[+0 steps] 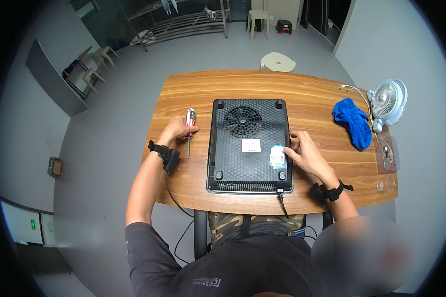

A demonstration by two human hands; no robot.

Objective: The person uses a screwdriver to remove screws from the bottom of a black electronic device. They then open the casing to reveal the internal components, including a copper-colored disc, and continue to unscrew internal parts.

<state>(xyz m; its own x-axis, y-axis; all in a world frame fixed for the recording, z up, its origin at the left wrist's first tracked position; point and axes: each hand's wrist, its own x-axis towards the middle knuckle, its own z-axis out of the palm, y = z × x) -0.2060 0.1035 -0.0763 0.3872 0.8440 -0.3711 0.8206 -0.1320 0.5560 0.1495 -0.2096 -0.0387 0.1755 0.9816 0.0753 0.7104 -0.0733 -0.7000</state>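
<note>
A black induction cooker (240,153) lies upside down on the wooden table (178,89), its round fan grille, rubber feet and two labels facing up. To its left, my left hand (177,129) is closed around a screwdriver (191,118) with a red, white and dark handle. The shaft points toward me, close to the tabletop. My right hand (307,154) grips the cooker's right edge, thumb on the upturned base beside the lower label and fingers curled at the side. A short black power cord (282,204) comes off the near edge.
At the table's right are a blue cloth (353,123), a small light-blue fan (387,103) with a white cable, a clear plastic tray (387,154) and a clear cup (385,184). A cream stool (277,62) stands beyond the far edge. Black cables run from both wrist straps.
</note>
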